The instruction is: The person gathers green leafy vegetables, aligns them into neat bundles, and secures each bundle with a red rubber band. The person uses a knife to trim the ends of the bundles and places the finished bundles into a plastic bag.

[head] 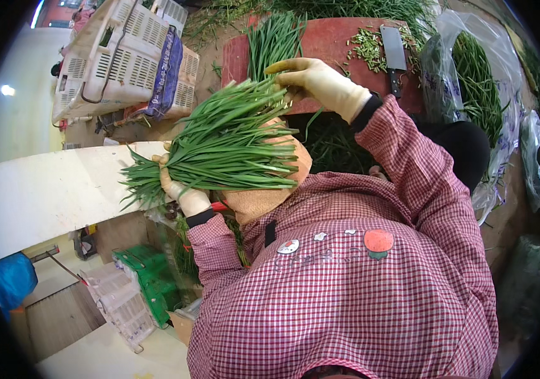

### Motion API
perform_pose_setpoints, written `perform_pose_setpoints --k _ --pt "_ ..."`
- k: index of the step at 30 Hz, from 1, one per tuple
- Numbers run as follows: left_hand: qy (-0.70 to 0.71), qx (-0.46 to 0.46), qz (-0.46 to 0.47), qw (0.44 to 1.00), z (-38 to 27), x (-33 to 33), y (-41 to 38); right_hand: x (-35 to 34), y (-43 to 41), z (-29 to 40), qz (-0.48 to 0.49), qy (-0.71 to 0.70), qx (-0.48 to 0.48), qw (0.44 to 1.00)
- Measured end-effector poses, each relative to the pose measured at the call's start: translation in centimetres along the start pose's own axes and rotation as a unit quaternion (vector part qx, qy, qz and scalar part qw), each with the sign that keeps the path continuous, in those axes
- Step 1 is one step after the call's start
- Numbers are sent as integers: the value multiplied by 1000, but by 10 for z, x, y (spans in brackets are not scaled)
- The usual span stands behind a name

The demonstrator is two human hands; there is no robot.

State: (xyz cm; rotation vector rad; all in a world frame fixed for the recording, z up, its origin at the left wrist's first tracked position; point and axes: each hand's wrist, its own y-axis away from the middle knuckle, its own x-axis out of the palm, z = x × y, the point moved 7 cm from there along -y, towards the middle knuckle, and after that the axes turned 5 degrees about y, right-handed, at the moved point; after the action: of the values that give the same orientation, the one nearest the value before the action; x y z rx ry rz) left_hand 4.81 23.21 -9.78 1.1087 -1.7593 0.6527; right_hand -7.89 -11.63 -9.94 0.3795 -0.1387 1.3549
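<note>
A large loose bunch of garlic chives (pixel 232 142) lies across a tan cloth (pixel 256 201) over my lap. My left hand (pixel 177 182), in a cream work glove, is wrapped around the leafy end of the bunch. At its upper right, my gloved right hand (pixel 315 83) meets the pale stem ends, index finger stretched out and the others bent. Whether it pinches any stems is hidden. Just beyond, more chives (pixel 274 42) rest on a red board (pixel 327 40). A cleaver (pixel 394 57) lies there among short cut stem pieces (pixel 368 49).
White plastic crates (pixel 123 61) stand at the upper left, above a pale panel (pixel 61 177). On the right, a clear plastic bag (pixel 478 80) holds more greens. Loose greens (pixel 355 7) lie behind the board. A green crate (pixel 149 279) is at the lower left.
</note>
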Motion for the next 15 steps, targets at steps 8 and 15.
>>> perform_pose_setpoints --k 8,15 --pt "-78 135 -59 986 3 -38 29 3 94 -34 176 167 103 965" --pt "-121 152 -66 979 4 -35 23 25 106 -34 28 452 -63 889"
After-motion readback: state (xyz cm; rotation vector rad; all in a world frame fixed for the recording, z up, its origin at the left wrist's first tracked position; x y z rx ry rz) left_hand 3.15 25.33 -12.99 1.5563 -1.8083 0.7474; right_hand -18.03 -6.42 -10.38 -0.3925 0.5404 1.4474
